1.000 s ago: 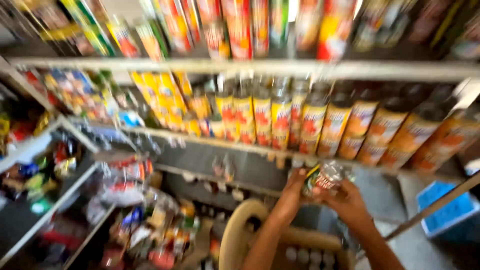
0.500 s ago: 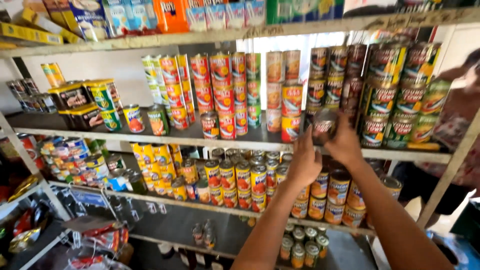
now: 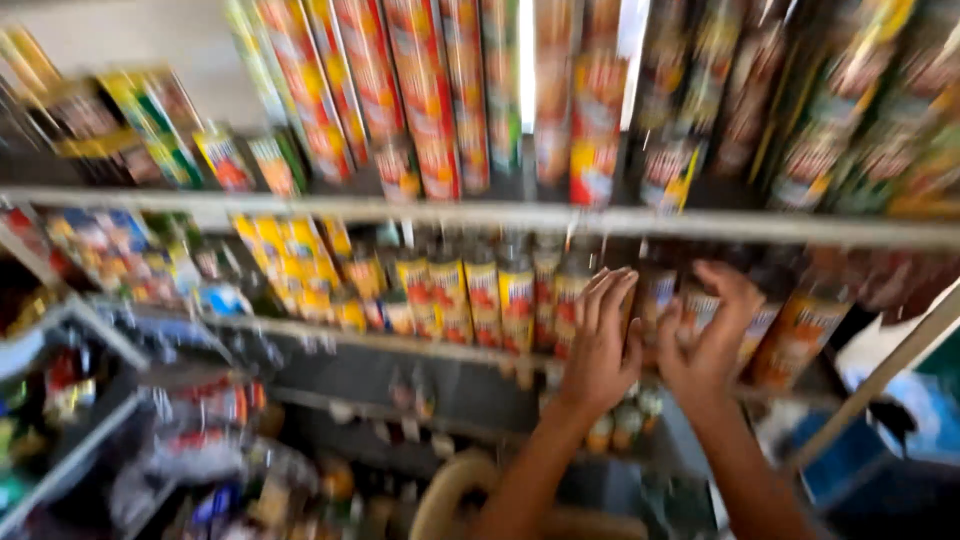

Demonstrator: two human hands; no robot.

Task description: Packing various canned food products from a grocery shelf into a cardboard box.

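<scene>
The view is smeared by motion. My left hand (image 3: 600, 345) is raised with its fingers straight and apart, in front of a row of orange-labelled cans (image 3: 500, 295) on the middle shelf (image 3: 400, 345). My right hand (image 3: 712, 340) is beside it, fingers curled toward a can (image 3: 656, 292) that shows between the two hands. Blur hides whether that can stands on the shelf or sits in my right hand.
Stacked red and yellow cans (image 3: 420, 100) fill the upper shelf (image 3: 300, 208), with dark-labelled cans (image 3: 850, 110) to their right. Small jars (image 3: 625, 425) stand on a lower shelf. Packets (image 3: 110, 260) crowd the left racks. A slanted metal post (image 3: 880, 380) stands right, and a tan curved object (image 3: 450, 490) lies below.
Both hands came down from the upper shelf, where they held a can between them, to the middle shelf. The camera tilted down and closer, and the picture blurred.
</scene>
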